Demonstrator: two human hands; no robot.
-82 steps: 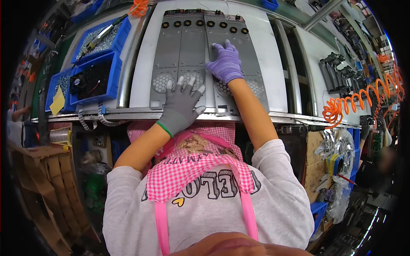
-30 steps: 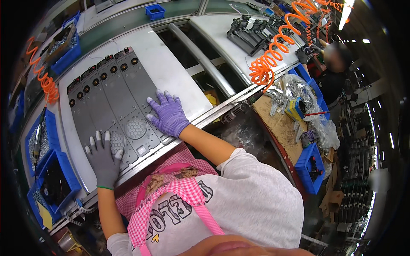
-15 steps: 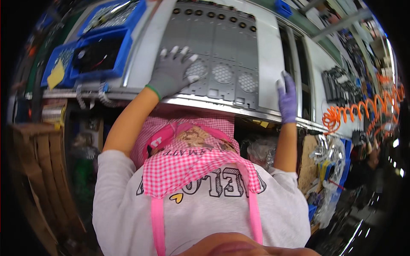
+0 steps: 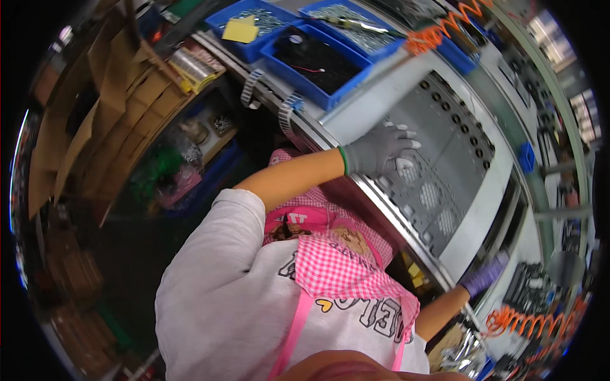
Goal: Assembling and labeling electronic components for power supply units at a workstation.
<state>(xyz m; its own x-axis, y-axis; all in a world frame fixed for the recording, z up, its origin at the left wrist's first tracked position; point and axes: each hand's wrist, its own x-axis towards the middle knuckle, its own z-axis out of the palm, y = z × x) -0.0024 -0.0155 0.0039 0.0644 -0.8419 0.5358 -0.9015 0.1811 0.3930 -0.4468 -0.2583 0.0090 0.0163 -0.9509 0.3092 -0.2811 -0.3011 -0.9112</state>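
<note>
A flat grey metal panel [image 4: 438, 127] lies on the white bench top, with a row of dark round fittings along its far edge and several round mesh vents near its front edge. My left hand [image 4: 380, 151], in a grey glove with white fingertips, rests open on the panel's near left corner, fingers spread beside the first vent. To the right of the panel is my right hand [image 4: 486, 274], in a purple glove. Its fingers are stretched out over the metal rails and dark gap, with nothing visible in them, and it looks slightly blurred.
Blue bins [image 4: 325, 96] of screws and dark parts stand left of the panel, with yellow paper [image 4: 240, 30] on one. Orange coiled hoses hang at the far side [image 4: 422, 41] and right [image 4: 527, 322]. Black parts [image 4: 535, 289] are stacked at right; cardboard [image 4: 82, 127] stands at left.
The view has swung to the left, so the bench now appears slanted. My left hand stays on the panel's corner. My right hand has shifted a little away from the panel, over the rails.
</note>
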